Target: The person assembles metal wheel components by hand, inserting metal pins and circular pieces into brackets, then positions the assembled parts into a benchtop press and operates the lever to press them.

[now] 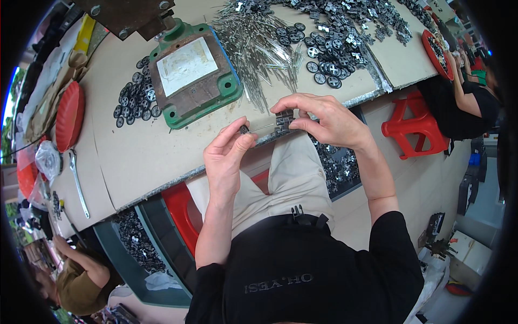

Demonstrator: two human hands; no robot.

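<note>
Between the thumb and fingers of my left hand (224, 156) is a small black wheel (244, 129). A thin metal axle (262, 127) sticks out of the wheel toward the right. My right hand (334, 123) pinches a dark plastic chassis piece (283, 123), just off the table's front edge and above my lap. The axle's tip points at this piece and lies close to its left side; whether they touch, I cannot tell. Ahead of my hands lies a loose pile of metal axles (251, 59). Black wheels (332, 59) are heaped beyond my right hand.
A green press base (229, 89) stands on the table (129, 167), with more wheels (132, 100) left of it. Chassis pieces (356, 19) pile up at the back. A wrench (78, 183) and red basin (70, 116) lie left. Bins (156, 243), a red stool (413, 127) and co-workers flank me.
</note>
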